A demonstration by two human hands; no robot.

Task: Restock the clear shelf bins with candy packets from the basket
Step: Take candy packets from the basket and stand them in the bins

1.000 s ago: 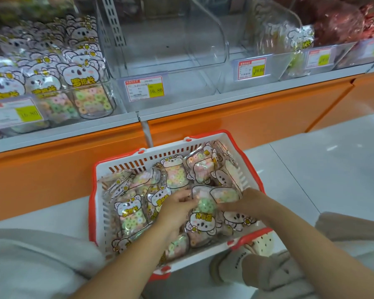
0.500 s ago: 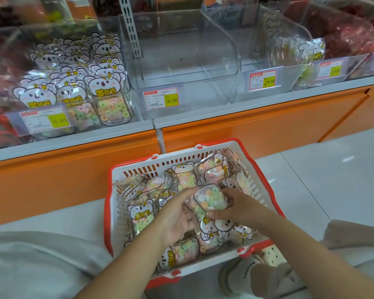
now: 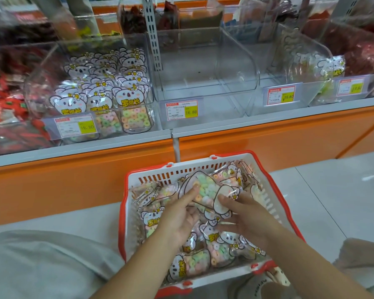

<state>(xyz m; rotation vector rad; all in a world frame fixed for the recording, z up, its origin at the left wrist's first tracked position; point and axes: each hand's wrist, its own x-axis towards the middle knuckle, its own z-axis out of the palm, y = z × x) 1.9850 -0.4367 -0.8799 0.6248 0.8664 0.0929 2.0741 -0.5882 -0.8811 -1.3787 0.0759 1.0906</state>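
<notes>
Clear plastic candy packet (image 3: pixel 205 190), stuffed with pastel ring sweets in pink, green, orange and yellow. White koala-head print with a yellow flower on its right end. It sits tilted above the pile in the far half of the basket (image 3: pixel 181 172), held between both hands.

Left hand (image 3: pixel 179 219): index finger straight along the packet's top face, other fingers tucked under its near edge, so it is gripping. Right hand (image 3: pixel 248 216): thumb pressed on the koala print, fingers spread beneath, pinching that end.

Basket is white mesh with a red rim, on the pale floor (image 3: pixel 333 201), near side of the orange shelf base (image 3: pixel 268 139). Loose packets (image 3: pixel 192 264) of the same kind lie under the hands.

Far side: left bin (image 3: pixel 39 87) holds rows of upright identical packets. Middle bin (image 3: pixel 203 67) carries a 16.80 price label (image 3: pixel 181 111). Right bin (image 3: pixel 289 67) has a few packets at its right wall.
</notes>
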